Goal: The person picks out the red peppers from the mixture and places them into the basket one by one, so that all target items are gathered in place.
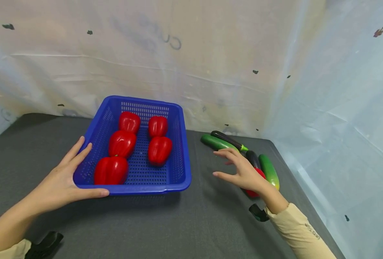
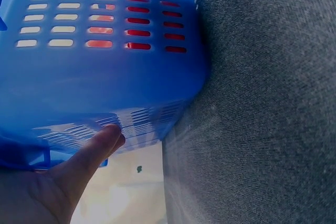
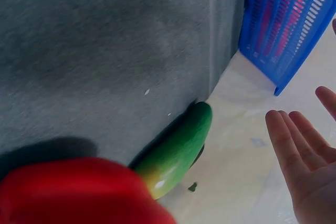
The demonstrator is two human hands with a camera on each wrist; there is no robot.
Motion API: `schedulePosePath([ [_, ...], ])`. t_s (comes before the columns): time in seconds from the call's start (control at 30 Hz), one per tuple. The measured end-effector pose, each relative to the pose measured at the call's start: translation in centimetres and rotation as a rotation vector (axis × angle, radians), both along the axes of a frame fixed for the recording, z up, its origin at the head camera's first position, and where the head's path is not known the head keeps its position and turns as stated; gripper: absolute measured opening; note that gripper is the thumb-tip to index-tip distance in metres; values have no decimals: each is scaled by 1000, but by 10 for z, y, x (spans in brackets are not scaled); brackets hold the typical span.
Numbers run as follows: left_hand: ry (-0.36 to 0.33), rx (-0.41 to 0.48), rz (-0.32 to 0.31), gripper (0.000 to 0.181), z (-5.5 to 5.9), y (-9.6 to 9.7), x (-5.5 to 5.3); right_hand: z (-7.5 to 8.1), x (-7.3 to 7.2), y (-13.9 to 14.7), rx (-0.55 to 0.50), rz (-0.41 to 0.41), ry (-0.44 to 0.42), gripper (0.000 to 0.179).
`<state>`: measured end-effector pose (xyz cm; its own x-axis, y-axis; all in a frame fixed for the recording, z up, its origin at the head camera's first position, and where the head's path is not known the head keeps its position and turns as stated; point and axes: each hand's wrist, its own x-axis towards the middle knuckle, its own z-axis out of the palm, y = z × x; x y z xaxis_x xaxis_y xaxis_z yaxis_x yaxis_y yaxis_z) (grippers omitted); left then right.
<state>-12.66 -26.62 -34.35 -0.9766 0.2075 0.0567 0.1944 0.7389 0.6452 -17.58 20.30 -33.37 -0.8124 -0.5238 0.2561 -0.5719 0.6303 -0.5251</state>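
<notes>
Against left grip (image 1: 62, 180) — blue basket (image 1: 178, 144)

A grey table (image 1: 185, 223) carries a blue basket (image 1: 181, 158) at left-centre and, well apart near its right edge, cucumbers (image 1: 215, 142), eggplants (image 1: 227, 138) and a red pepper (image 1: 254, 192).

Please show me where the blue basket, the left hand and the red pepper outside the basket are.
blue basket (image 1: 181, 151): head view, on its right wall.
left hand (image 1: 60, 181): head view, middle of the hand touching the basket's near left corner.
red pepper outside the basket (image 3: 68, 192): right wrist view, on its red skin.
</notes>
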Motion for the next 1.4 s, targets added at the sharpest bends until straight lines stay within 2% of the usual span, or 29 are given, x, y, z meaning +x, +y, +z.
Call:
schedulePosePath([
  [0.8, -12, -20, 0, 122, 1, -1, -1, -14, 10, 43, 127, -86, 58, 58],
  [1.2, 2, -24, -7, 123, 1, -1, -2, -20, 17, 61, 124, -100, 59, 59],
  [1.4, 4, -23, -9, 123, 1, -1, -1, -22, 19, 70, 166, -111, 62, 62],
])
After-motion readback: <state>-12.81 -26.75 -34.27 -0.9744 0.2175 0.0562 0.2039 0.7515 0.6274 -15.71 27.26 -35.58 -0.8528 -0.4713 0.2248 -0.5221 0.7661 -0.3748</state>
